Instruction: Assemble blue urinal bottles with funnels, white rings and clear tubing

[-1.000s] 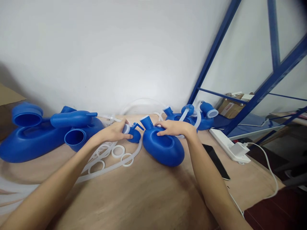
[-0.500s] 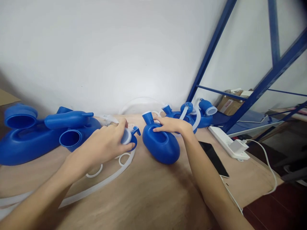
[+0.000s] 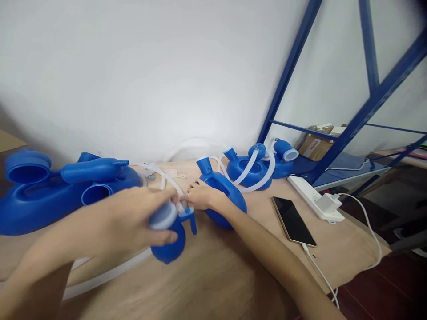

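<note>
My left hand (image 3: 133, 222) is closed around a small blue plastic cup piece (image 3: 170, 242) with a pale round cap and a side spout, lifted off the wooden table (image 3: 213, 275). My right hand (image 3: 200, 196) reaches across to it, fingertips pinched at the cap or at a thin white tube end there; what they pinch is too small to name. Just behind the right hand lies a blue flask-shaped vessel (image 3: 230, 195) with a short neck. Clear white tubing (image 3: 167, 178) runs across the table behind the hands.
Large blue vessels (image 3: 50, 195) lie at the left. More blue vessels with tubing (image 3: 256, 166) sit at the back right. A black phone (image 3: 293, 222), a white power strip (image 3: 315, 198) with charger and cable, and blue shelf struts (image 3: 290, 71) stand at the right.
My left hand has lifted the small blue cup piece toward me and to the middle. My right hand has left the flask-shaped vessel and moved left to the cup piece.
</note>
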Available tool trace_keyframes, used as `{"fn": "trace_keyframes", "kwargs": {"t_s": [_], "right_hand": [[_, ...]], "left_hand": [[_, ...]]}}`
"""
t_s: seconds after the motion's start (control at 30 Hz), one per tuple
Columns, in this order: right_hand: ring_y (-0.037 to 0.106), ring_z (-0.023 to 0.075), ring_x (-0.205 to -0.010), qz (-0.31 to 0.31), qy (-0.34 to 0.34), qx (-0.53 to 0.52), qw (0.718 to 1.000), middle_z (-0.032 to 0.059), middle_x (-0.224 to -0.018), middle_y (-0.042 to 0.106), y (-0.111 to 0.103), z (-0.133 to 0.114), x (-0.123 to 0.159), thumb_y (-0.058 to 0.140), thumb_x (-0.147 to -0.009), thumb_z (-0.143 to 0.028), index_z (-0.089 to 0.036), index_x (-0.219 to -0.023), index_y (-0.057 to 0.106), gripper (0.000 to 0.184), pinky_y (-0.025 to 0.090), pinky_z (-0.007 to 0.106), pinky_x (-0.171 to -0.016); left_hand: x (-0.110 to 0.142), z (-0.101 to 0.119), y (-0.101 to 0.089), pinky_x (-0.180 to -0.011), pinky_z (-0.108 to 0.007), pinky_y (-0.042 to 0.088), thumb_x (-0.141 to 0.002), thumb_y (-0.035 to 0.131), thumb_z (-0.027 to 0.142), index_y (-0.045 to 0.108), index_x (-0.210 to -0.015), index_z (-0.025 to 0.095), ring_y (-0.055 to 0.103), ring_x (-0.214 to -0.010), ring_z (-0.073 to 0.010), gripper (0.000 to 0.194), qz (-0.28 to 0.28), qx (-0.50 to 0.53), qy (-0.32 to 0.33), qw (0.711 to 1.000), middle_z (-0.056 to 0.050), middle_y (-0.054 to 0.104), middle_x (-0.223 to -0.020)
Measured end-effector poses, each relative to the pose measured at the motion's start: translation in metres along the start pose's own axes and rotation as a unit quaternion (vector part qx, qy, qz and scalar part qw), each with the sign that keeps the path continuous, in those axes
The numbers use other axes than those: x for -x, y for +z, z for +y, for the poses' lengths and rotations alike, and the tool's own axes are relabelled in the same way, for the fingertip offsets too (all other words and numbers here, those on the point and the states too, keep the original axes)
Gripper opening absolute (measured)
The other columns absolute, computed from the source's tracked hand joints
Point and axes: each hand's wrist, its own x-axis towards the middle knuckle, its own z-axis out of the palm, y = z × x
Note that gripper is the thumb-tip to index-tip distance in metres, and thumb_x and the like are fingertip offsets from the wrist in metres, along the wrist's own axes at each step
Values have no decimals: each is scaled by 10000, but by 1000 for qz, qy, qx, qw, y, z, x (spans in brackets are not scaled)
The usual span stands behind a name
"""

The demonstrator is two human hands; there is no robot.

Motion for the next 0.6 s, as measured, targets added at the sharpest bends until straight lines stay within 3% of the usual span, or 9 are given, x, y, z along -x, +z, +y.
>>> {"fn": "trace_keyframes", "kwargs": {"t_s": [0.1, 0.17, 0.23, 0.33, 0.43, 0.6], "right_hand": [[588, 374, -1310, 38, 0, 29, 999, 165, -1310, 711, 3, 2, -1, 635, -986, -336, -216, -1315, 679, 353, 400, 538, -1101], [607, 372, -1272, 67, -8, 35, 997, 163, -1312, 701, -2, 5, 2, 705, -947, -363, -207, -1288, 677, 376, 429, 513, -1058], [660, 330, -1170, 103, -5, 14, 995, 140, -1274, 710, -12, 8, 8, 705, -954, -354, -209, -1270, 673, 349, 470, 434, -961], [696, 249, -991, 188, 37, -30, 981, 88, -1176, 729, -30, 12, 20, 647, -996, -346, -229, -1231, 679, 264, 454, 327, -779], [677, 193, -867, 292, 92, -57, 950, 62, -1152, 719, -46, 10, 33, 591, -1031, -362, -248, -1217, 695, 242, 413, 304, -709], [642, 155, -821, 418, 119, -76, 897, 57, -1173, 684, -60, -5, 47, 585, -1010, -270, -270, -1233, 710, 256, 369, 279, -602]], "left_hand": [[-7, -38, -20, -537, -297, 436, -826, 712, 632, 667, -1069, 290, 634, -583, -207, 423, 89, -7, -55, 994, 22, 695, -711], [-10, -58, -26, -503, -281, 389, -839, 708, 626, 642, -1053, 263, 586, -524, -190, 427, 159, -40, -110, 980, 37, 630, -615], [-13, -69, -28, -516, -278, 375, -828, 730, 578, 617, -1024, 246, 581, -536, -194, 402, 191, -68, -153, 967, 36, 608, -606], [-20, -74, -24, -567, -312, 405, -722, 784, 537, 574, -954, 235, 622, -621, -243, 435, 144, -78, -205, 965, -3, 639, -676], [-35, -73, -12, -635, -353, 448, -639, 775, 617, 518, -927, 238, 658, -725, -297, 541, 96, -47, -248, 963, -47, 674, -757], [-66, -71, 30, -707, -387, 488, -568, 784, 672, 509, -912, 223, 664, -821, -319, 629, 98, 87, -195, 972, -80, 683, -837]]}}
